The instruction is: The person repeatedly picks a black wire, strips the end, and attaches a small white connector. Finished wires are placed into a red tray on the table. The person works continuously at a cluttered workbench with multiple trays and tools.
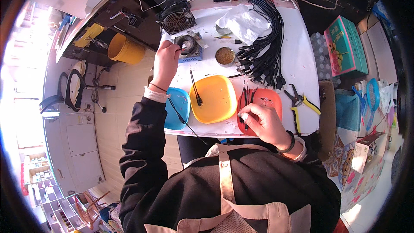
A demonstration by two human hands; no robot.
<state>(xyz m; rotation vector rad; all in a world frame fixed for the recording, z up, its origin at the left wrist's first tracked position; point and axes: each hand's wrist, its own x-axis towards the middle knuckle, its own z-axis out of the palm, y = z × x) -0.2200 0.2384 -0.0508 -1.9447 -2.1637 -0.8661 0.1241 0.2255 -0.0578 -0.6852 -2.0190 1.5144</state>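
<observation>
My left hand [166,62] is raised at the back left, fingers pinched around the end of a thin black cable [178,113]. The cable trails down past the blue tray [181,123] to the table's front edge. Those fingertips are beside the round dark rim of a small blue solder pot [196,55]. Over the red tray [274,99], my right hand [271,126] is closed, thumb against fingers. Something small and whitish shows at its fingertips, too small to name. Short black cables [246,97] lie in that tray. More black leads [198,99] rest in the yellow tray [221,103].
A black fan [177,20] stands behind the solder pot. A round tin [225,56] of amber material, a white plastic bag [248,23] and a large bundle of black cables [271,39] lie farther back. Yellow-handled wire strippers [297,103] are at the right.
</observation>
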